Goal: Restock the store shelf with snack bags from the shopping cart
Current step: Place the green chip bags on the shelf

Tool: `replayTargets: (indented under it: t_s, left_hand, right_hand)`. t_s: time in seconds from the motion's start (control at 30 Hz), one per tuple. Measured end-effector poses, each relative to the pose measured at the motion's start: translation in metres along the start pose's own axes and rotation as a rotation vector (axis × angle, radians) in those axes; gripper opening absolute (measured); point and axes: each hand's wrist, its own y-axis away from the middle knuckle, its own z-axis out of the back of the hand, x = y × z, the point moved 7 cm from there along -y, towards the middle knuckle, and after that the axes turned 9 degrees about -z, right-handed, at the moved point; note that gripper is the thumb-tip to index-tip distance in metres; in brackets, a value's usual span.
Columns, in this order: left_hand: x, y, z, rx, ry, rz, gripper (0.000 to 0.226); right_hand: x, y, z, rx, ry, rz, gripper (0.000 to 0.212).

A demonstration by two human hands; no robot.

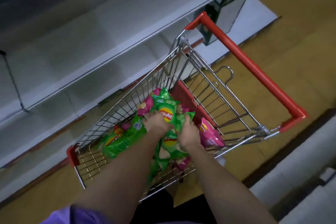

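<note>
A wire shopping cart (pixel 116 114) with a red handle (pixel 254 67) stands beside grey store shelves (pixel 76 45). Several green and pink snack bags lie in its basket. Both my hands reach down into the cart. My left hand (pixel 156 122) grips the left side of a green snack bag (pixel 166 109) with a yellow and red logo. My right hand (pixel 189 132) grips the right side of the same bag, fingers curled over its edge. A pink bag (pixel 211 133) lies to the right of my right hand, and more green bags (pixel 118 142) lie to the left.
The grey shelf boards run diagonally at the left and top, bare of goods. A dark green shelf end panel (pixel 227 9) stands beyond the cart handle. Yellowish floor (pixel 283 23) spreads to the right. Another grey shelf edge (pixel 300 169) sits at the lower right.
</note>
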Motion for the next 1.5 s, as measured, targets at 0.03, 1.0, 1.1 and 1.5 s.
replayTargets:
  t_s: [0.03,1.0,1.1,1.5]
  left_hand:
    - [0.006,0.004,0.004,-0.014,0.02,0.01,0.098]
    - [0.199,0.218,0.097,-0.25,0.271,-0.291,0.075]
    - [0.219,0.206,0.099,-0.248,0.281,-0.313,0.076]
    - [0.236,0.164,0.125,-0.156,0.113,-0.399,0.081]
  right_hand:
    - [-0.001,0.009,0.003,-0.029,-0.086,-0.007,0.083]
    - [0.052,0.261,-0.016,-0.306,-0.797,-0.152,0.062]
    - [0.069,0.256,-0.039,-0.296,-0.779,-0.182,0.063]
    - [0.117,0.252,-0.064,-0.339,-0.703,-0.257,0.065]
